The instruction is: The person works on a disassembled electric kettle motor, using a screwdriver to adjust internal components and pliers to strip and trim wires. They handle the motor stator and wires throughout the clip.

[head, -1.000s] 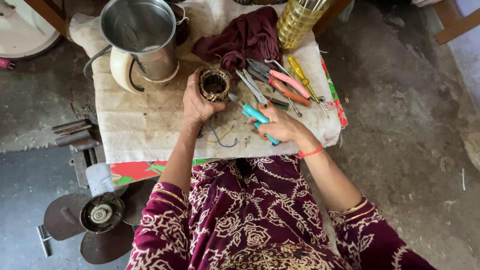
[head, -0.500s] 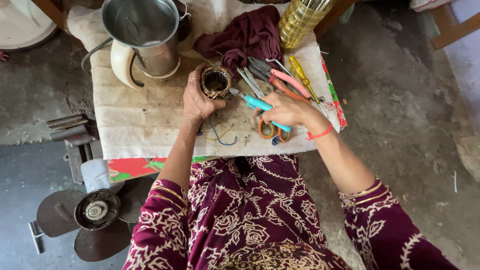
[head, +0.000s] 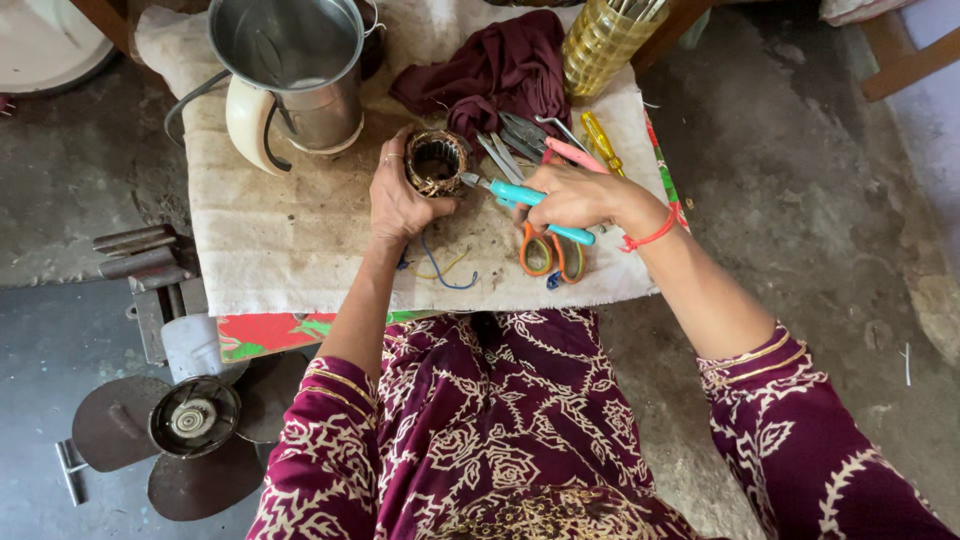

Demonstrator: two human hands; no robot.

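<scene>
A round copper-wound coil (head: 436, 162) is gripped by the left hand (head: 400, 195), fingers curled around its rim, just in front of the steel jug (head: 292, 60). Teal-handled pliers (head: 525, 197) are clasped in the right hand (head: 575, 195), tips touching the coil. Orange scissors (head: 548, 252) lie under that hand.

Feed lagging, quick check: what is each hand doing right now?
Left hand: closed on round copper-wound motor coil.
Right hand: closed on teal-handled metal pliers.
</scene>
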